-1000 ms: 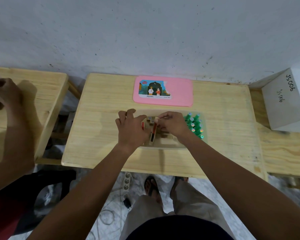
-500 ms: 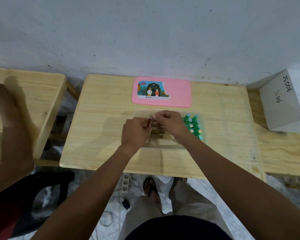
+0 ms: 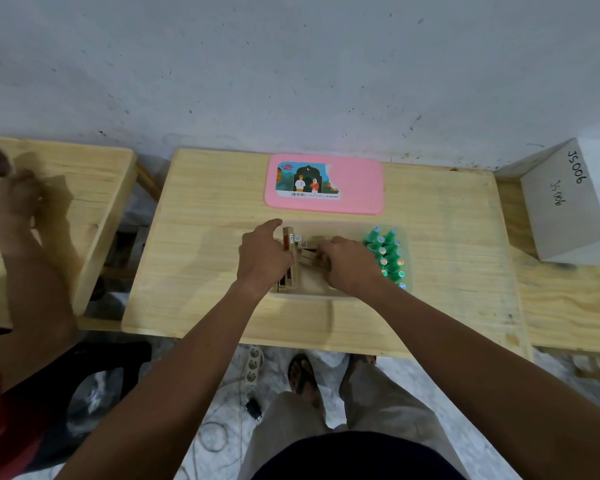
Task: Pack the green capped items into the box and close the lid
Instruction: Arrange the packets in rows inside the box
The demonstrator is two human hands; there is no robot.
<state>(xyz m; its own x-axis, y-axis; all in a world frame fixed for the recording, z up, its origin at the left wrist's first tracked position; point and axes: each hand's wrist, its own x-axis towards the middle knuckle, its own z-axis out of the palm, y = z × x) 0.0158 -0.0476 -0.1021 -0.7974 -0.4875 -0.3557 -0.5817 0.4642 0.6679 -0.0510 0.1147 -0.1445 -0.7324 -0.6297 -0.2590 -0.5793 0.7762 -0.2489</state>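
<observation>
A clear plastic box [image 3: 407,237] sits in the middle of the wooden table [image 3: 205,271]. Several green capped items [image 3: 388,254] stand in rows at the box's right end. Small tan cartons [image 3: 303,239] with red sides fill its left part. My left hand [image 3: 262,256] grips an upright tan carton at the box's left end, index finger stretched out. My right hand [image 3: 350,263] presses down on cartons lying in the box's middle, just left of the green caps. The pink lid [image 3: 357,188], with a picture sticker, lies flat behind the box.
A white block [image 3: 568,209] marked JS006 stands at the right on a neighbouring table. Another person's hand and arm [image 3: 18,216] are over the left table [image 3: 84,188]. A power strip [image 3: 253,365] and cables lie on the floor by my feet.
My left hand slid to the box's left end and stood a carton upright there. My right hand lowered onto the cartons in the middle. The other person's hand shifted.
</observation>
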